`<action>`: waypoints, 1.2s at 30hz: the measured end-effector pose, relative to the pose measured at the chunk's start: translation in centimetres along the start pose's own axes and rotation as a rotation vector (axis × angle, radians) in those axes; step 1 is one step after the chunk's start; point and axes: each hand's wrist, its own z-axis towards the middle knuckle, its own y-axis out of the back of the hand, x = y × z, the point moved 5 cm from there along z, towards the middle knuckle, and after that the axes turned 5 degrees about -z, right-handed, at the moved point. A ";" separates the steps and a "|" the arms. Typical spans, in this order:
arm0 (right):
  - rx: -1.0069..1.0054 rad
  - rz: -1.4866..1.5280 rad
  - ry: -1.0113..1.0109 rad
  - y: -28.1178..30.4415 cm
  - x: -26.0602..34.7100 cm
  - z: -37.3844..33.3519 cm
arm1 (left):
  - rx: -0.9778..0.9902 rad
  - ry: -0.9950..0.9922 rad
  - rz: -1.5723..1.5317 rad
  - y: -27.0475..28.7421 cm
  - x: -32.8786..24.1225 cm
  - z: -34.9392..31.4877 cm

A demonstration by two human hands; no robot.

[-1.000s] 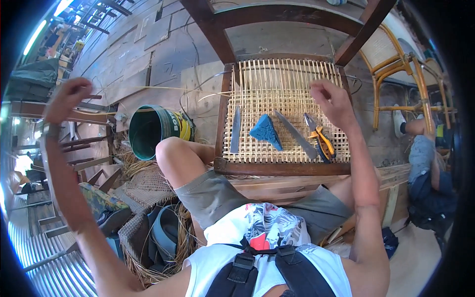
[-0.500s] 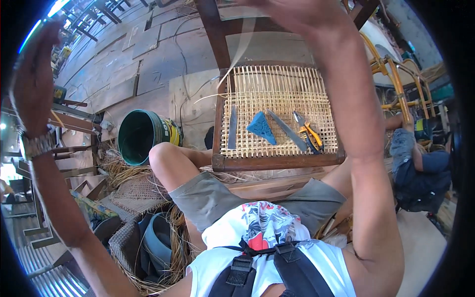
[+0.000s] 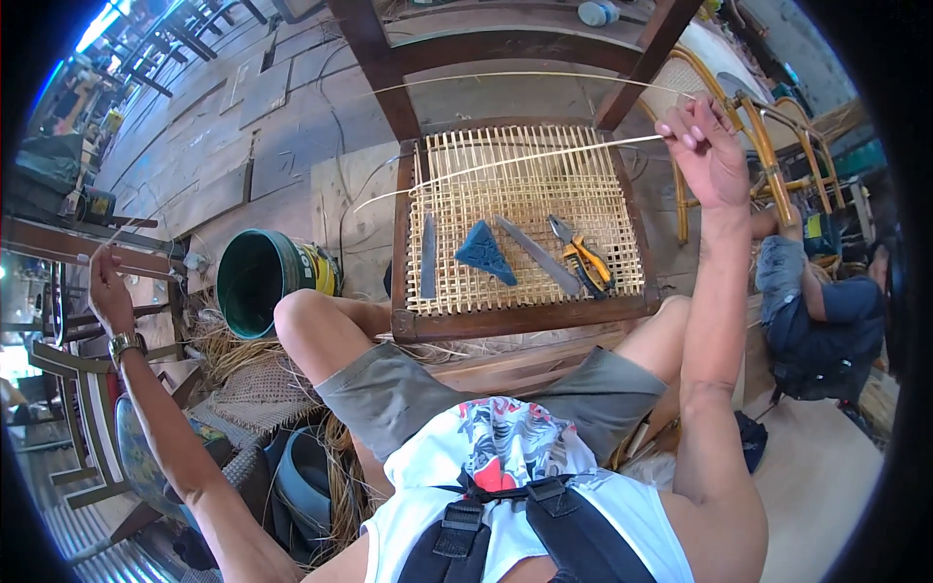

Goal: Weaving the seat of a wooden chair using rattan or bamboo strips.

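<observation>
Out to the right, my right hand (image 3: 709,151) pinches a pale cane strand (image 3: 515,157). One length of it bows leftward over the woven cane seat (image 3: 583,180), and another length arcs farther back across the chair frame. My left hand (image 3: 112,291) is raised at the far left, fingers closed on what looks like a thin cane strand. On the seat lie a flat metal strip (image 3: 429,257), a blue wedge-shaped block (image 3: 484,255), a tapered metal blade (image 3: 536,255) and pliers with yellow-and-black handles (image 3: 585,262). Neither hand touches these tools.
A dark green bucket (image 3: 255,291) stands left of my knee. Loose cane strips (image 3: 228,335) and woven material lie below it. At the right are rattan furniture (image 3: 777,165) and a seated person (image 3: 816,321). The dark wooden chair frame (image 3: 515,46) rises behind the seat.
Both hands have come down from high in the view and now sit farther out to the sides. The cane strand has swung across above the seat. The tools lie in the same arrangement.
</observation>
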 end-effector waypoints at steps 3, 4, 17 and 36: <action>0.044 0.039 0.022 -0.5 1.1 -0.8 | 0.003 0.159 -0.026 -3.4 5.0 0.0; 0.073 0.065 0.015 -1.0 1.3 -0.9 | -0.016 0.091 0.094 -4.4 6.0 -0.3; 0.262 -0.169 0.228 3.4 6.4 -3.2 | 0.038 0.816 -0.837 -24.0 -11.2 -12.2; -0.067 -0.096 0.126 17.7 -0.2 -8.8 | -0.120 0.819 -0.761 -23.9 -8.3 -16.1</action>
